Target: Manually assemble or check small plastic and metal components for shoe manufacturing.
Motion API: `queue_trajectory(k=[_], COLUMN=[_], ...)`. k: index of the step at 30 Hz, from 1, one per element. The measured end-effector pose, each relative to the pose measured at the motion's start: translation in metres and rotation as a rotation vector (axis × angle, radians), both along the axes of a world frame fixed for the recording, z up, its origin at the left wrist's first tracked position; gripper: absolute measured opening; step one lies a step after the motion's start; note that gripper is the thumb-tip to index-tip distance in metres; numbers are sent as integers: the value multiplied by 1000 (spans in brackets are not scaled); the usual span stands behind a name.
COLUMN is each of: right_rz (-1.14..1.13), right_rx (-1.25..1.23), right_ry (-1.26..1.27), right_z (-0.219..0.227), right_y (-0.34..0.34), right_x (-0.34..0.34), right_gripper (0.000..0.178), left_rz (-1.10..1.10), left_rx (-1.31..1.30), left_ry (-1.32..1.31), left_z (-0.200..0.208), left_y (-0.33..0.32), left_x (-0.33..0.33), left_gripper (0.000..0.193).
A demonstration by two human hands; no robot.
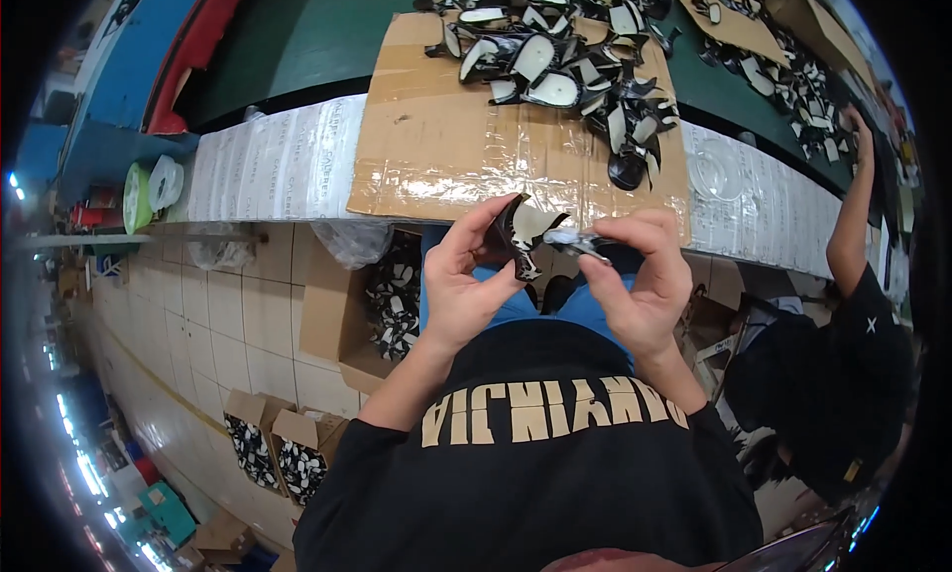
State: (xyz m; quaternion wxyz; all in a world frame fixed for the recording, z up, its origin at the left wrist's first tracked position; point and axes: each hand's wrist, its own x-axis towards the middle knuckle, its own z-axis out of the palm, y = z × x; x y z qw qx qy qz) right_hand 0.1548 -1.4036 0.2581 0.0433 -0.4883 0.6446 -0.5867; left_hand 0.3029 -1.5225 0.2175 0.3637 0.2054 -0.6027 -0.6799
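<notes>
My left hand [458, 283] is closed around a glossy black shoe heel [534, 225], its cream inner face turned up. It is held in front of my body, just off the near edge of the work surface. Close beside it on the right, my right hand [650, 286] pinches a small whitish and dark thing [570, 239] whose tip comes up to the heel. What that small thing is cannot be made out. Ahead, a heap of similar black heels [555, 86] with cream faces lies on a flat cardboard sheet [426, 126].
A cardboard box of heels [395, 309] stands below on the left, with two smaller filled boxes [273, 448] farther back on the tiled floor. Green and white bowls [139, 195] sit at the left. A clear round container [716, 171] is at right, near another person [823, 374].
</notes>
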Motion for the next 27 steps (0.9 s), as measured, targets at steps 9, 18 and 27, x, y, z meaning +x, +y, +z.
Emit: queue_trajectory(k=[9, 18, 27], right_rz=[-41, -170, -284], right_rx=[32, 54, 29], right_ry=[254, 241, 99], right_z=[-8, -8, -11], right_y=[-4, -7, 8], right_x=[4, -10, -37], right_gripper=[34, 32, 28], left_rz=[-18, -82, 177], left_rx=[-23, 49, -74], left_ry=[-83, -159, -477], left_z=[7, 6, -9], left_y=[7, 0, -43], left_x=[2, 9, 90], left_gripper=[60, 64, 61])
